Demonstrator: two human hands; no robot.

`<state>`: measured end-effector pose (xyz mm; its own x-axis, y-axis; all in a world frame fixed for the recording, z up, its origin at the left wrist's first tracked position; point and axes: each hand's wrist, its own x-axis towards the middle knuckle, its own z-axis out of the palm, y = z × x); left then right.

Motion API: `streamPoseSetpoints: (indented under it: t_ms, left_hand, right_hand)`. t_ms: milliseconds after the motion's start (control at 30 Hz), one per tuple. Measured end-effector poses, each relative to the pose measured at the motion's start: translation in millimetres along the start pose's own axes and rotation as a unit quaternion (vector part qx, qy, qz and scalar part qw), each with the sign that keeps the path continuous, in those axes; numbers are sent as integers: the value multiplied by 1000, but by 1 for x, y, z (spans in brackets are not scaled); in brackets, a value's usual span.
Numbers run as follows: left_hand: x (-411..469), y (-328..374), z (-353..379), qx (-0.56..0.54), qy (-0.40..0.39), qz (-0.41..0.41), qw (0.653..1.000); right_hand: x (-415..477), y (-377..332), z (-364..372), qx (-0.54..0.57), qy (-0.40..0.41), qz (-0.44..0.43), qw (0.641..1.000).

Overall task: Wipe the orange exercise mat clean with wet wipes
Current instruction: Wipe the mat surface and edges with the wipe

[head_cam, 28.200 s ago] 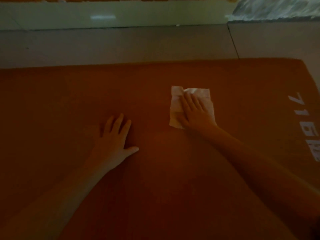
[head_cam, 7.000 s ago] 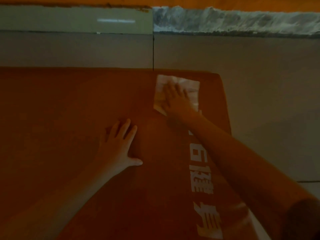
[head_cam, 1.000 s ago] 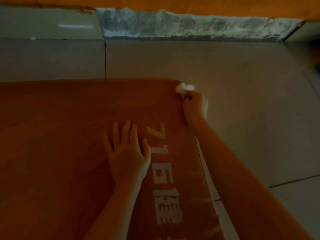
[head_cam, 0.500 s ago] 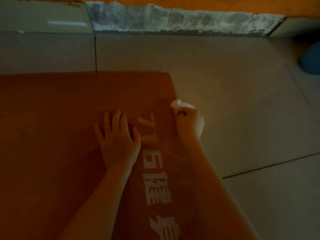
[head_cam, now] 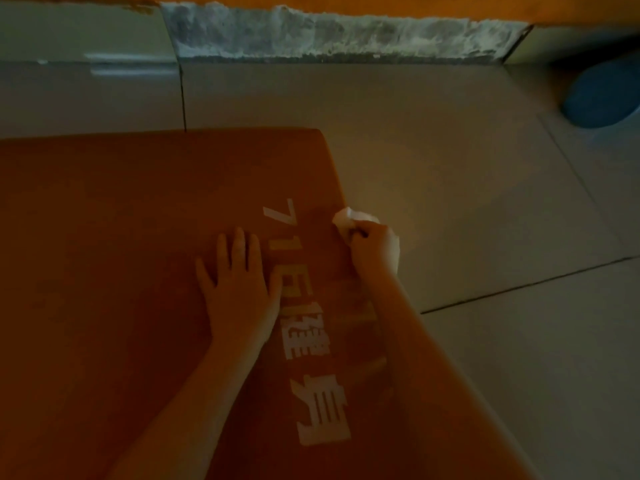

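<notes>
Orange exercise mat (head_cam: 121, 271) lies flat on the tiled floor (head_cam: 485, 202); its far right corner is in view, and its near and left parts run out of frame.

- Right hand (head_cam: 375, 245) at the mat's right edge, just beyond the white lettering (head_cam: 304, 327). Grip closed around a bunched wet wipe (head_cam: 346, 216), which pokes out at the thumb side and touches the edge.
- Left hand (head_cam: 239, 289) flat on the mat beside the lettering, fingers straight, holding nothing.
- Progress, my reading: this is edge work, so likely late in the job. Faint sheen near the lettering may be damp. The light is dim, so wiped and unwiped areas cannot be told apart.
- Containers: no wipe packet is visible. A blue rounded thing (head_cam: 602, 95) sits on the floor well off the mat's far right corner, cut by the frame. It may be a basin; contents are hidden.
</notes>
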<state>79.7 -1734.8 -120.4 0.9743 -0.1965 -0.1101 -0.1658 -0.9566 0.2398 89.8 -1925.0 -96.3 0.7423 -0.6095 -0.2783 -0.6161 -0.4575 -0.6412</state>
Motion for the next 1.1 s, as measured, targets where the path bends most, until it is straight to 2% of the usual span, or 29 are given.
streamPoseSetpoints:
  t_ms: [233,367,500,567,700,867,1100]
  left_hand:
    - [-16,0,7,18,15,3,1000]
    - [-17,8,-7,30,-57,-13,998]
    - [-45,14,-26,41,-173,-9,984]
    - [-64,11,-25,49,-198,0,979]
    - [-62,16,-24,49,-192,-10,980]
    - [-60,19,-21,47,-189,-14,981]
    - [-57,20,-23,57,-194,-15,979]
  right_hand:
    - [-40,14,-20,-42,-26,-19,999]
    - [-56,17,-26,-89,-46,-15,995]
    - [-68,30,-23,-166,-47,-1,985]
    - [-74,35,-23,-164,-54,-1,985]
    - [-84,32,-27,-127,-46,-16,991]
    - [-79,35,-17,-189,-30,-25,981]
    - [-72,39,-10,-150,-21,15,988]
